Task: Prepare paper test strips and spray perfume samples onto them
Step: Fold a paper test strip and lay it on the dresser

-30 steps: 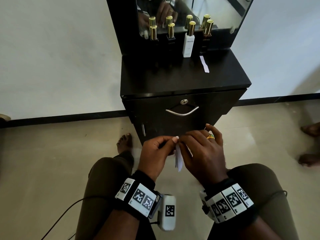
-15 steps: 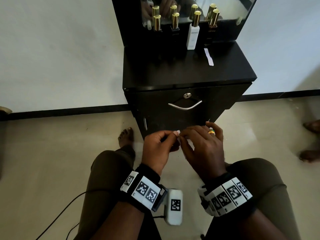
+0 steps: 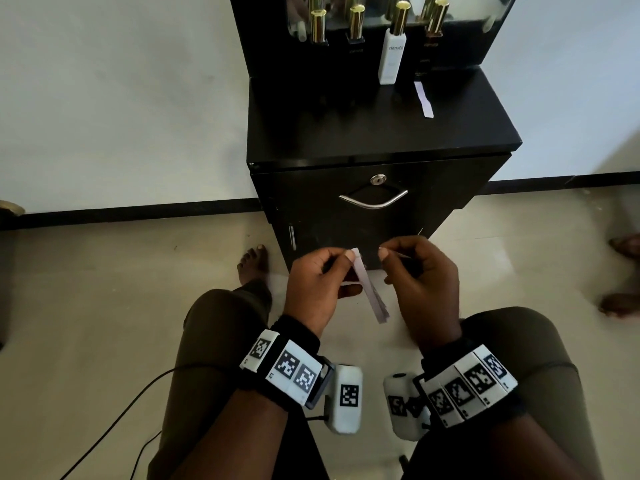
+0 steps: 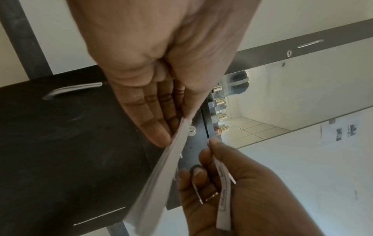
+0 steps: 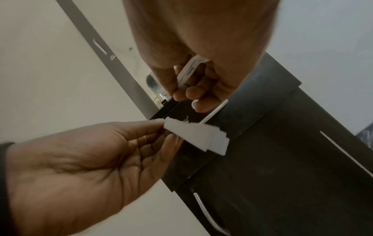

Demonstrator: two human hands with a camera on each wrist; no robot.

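My left hand pinches the top of a small bundle of white paper strips, which hangs down between my knees. My right hand is a short way to the right of the bundle and holds one single strip curled inside its fingers; the right wrist view shows that strip under the thumb. Another strip lies flat on the black cabinet top. A white perfume bottle with a gold cap stands at the back, between dark gold-capped bottles.
The cabinet has a drawer with a curved metal handle right in front of my hands, and a mirror behind the bottles. My bare foot rests on the tiled floor. Another person's feet are at the right edge. A black cable runs by my left leg.
Both hands were pinched together at the top of the bundle. My right hand has now drawn away to the right with one strip, and the bundle stays in my left hand.
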